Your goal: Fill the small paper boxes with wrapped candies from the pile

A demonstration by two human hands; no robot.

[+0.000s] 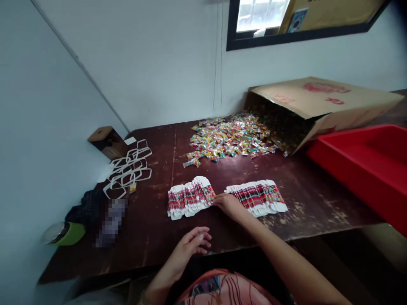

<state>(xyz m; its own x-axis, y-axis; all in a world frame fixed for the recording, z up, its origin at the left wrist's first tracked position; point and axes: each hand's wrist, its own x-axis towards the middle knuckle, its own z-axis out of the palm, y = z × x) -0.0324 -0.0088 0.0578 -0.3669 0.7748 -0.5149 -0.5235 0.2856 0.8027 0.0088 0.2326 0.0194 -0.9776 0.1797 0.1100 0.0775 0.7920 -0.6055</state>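
Observation:
Two fanned rows of flat printed cartons lie on the dark wooden table (152, 228): a left row (190, 198) and a right row (258, 197). My right hand (226, 204) reaches between them, its fingertips touching the right end of the left row; the fingers are curled together and I cannot make out a carton in them. My left hand (192, 243) rests near the table's front edge with its fingers loosely spread and nothing in it. Behind the rows lies a heap of small colourful wrapped candies (229, 137).
A tipped cardboard box (321, 101) spills the candies at the back right. A red plastic tray (369, 165) stands at the right. White plastic frames (129, 169), a wooden block (104, 140), dark cloth (89, 203) and a green-lidded container (65, 233) sit at the left.

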